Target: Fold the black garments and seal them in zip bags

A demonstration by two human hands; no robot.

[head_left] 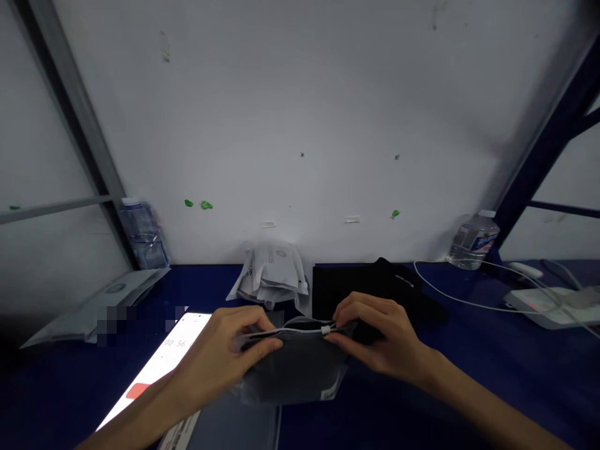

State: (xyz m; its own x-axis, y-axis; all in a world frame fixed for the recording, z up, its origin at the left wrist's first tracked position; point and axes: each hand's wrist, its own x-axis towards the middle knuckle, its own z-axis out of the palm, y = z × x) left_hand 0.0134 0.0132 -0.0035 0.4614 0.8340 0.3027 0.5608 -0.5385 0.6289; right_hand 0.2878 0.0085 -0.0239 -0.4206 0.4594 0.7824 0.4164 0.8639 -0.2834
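A frosted plastic zip bag [300, 372] with something dark inside is held up between my hands, its mouth partly parted along the top. My left hand [241, 347] pinches the bag's left top corner between thumb and fingers. On the other side, my right hand [382, 328] grips the top edge near the right end, thumb beside the small white zip slider [325, 329]. A white label shows at the bag's lower right corner. Below it lie flat, greyish plastic bags [234, 425] on the blue table.
Packed white bags [276, 269] are piled against the wall, beside black fabric [347, 281]. A lit phone [159, 362] lies left. Plastic bottles stand at back left [144, 234] and back right [474, 240]. A white power strip [553, 306] with cables sits right.
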